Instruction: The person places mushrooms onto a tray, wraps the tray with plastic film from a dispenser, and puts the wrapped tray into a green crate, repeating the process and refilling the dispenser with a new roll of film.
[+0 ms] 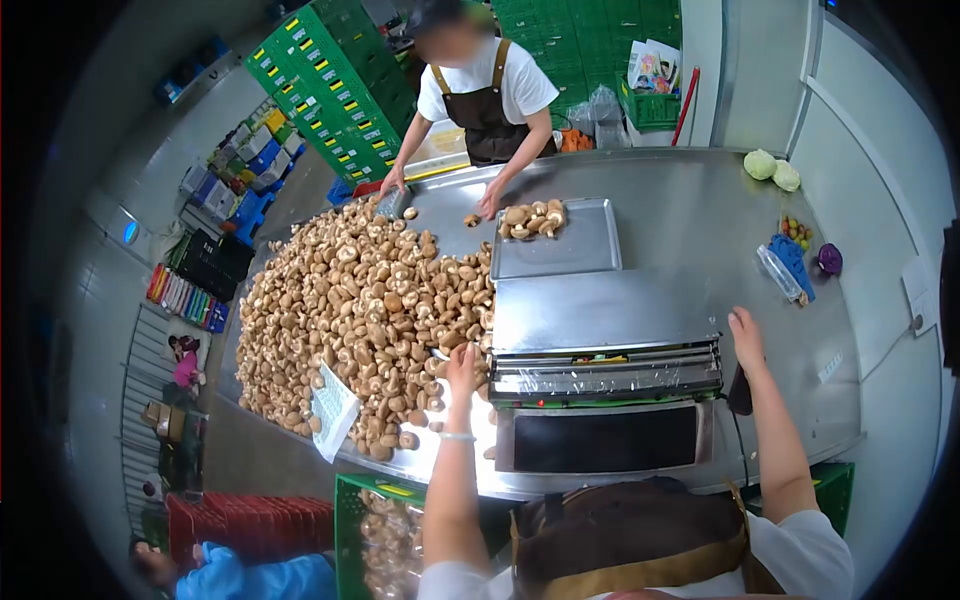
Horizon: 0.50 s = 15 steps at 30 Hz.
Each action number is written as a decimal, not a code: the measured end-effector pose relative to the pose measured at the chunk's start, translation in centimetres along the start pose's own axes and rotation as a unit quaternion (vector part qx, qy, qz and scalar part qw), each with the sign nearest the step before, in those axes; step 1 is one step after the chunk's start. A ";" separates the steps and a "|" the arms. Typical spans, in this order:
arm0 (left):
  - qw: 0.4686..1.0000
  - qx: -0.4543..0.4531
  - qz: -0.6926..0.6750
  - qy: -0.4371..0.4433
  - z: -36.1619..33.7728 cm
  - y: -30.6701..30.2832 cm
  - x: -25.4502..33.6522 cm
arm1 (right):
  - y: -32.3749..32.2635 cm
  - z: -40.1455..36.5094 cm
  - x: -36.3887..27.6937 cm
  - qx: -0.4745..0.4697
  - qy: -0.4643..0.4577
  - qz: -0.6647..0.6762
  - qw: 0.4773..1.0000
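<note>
A film wrapping machine (608, 372) with clear plastic film across it stands on the steel table in front of me. My left hand (461, 368) is raised at its left side, beside the mushroom pile (360, 300), with fingers stretched and nothing seen in them. On the machine's other side, my right hand (746, 338) is held up with its fingers extended, also holding nothing visible. Past the machine, a metal tray (560, 262) bears several mushrooms (532, 219) at its far edge. A pale plastic tray (334, 412) leans on the pile at the near left.
Across the table a person in an apron (490, 115) has one hand on a clear tray (393, 205). Cabbages (772, 170) and a purple cabbage (829, 259) lie at the right. A green crate (350, 530) of packed mushrooms stands below the near edge.
</note>
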<state>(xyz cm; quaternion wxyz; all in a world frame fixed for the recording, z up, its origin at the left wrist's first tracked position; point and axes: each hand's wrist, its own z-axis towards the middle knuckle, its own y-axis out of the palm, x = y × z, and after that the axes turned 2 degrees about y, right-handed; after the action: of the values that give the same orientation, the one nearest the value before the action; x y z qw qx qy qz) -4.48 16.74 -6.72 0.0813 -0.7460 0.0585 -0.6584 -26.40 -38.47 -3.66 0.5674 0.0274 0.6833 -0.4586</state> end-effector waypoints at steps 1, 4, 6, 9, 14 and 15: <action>0.999 -0.002 0.020 -0.025 2.2 0.8 -1.4 | 0.7 0.4 1.2 -0.018 0.030 0.024 0.999; 0.995 -0.053 0.018 -0.087 3.5 3.0 -0.6 | 2.5 0.0 0.2 -0.052 0.149 0.191 0.969; 0.996 -0.044 0.031 -0.073 3.2 4.0 -0.2 | 3.7 -0.5 0.1 -0.071 0.165 0.296 0.938; 0.985 -0.078 -0.083 -0.128 3.1 3.7 -0.1 | 4.6 -0.7 1.4 -0.062 0.174 0.326 0.927; 0.968 -0.167 -0.127 -0.135 2.4 2.3 0.1 | 3.5 -2.0 0.6 -0.093 0.174 0.399 0.896; 0.967 -0.172 -0.136 -0.133 0.9 2.3 1.9 | 3.3 -2.3 0.8 -0.098 0.168 0.394 0.898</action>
<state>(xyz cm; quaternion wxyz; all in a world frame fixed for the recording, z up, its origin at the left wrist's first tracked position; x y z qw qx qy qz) -3.27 14.14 -5.43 -0.1312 -0.8308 0.0577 -0.5378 -26.56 -35.43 -6.47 0.5782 0.3149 0.7435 -0.1166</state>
